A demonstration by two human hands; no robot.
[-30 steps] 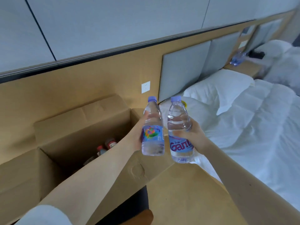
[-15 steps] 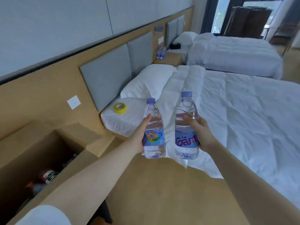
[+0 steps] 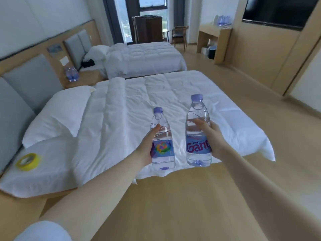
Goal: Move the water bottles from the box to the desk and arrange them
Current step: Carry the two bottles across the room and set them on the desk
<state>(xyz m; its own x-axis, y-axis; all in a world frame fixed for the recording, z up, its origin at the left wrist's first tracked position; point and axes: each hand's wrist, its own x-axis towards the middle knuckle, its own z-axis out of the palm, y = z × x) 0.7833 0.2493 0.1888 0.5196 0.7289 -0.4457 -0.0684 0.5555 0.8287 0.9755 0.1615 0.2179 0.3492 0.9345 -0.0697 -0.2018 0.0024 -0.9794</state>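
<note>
Two bottles up in the air here, one per hand, both carried upright over the wooden floor at the near edge of the near bed (image 3: 156,94). The left hand (image 3: 147,146) is wrapped around the smaller water bottle (image 3: 162,140), thumb up on its shoulder, palm against the colourful label. The right hand (image 3: 211,136) is closed round the taller Ganten bottle (image 3: 198,133), fingers (image 3: 199,123) curled over the front just above the label.

Both look full, water right up near the purple caps, so each should carry some real weight for its size. The thin clear plastic will likely dent under a hard squeeze, and the smooth wall could slip. The mid-body hold at the label, as both hands have it, looks the safest place; the necks are narrow and would let a full bottle swing.

Far right across the room stands the counter (image 3: 213,34), with more purple-capped bottles (image 3: 223,20) already on top, well apart from the hands. Another cluster sits on the nightstand (image 3: 83,78) between the beds. A yellow tape roll (image 3: 27,161) lies on the near left pillow.
</note>
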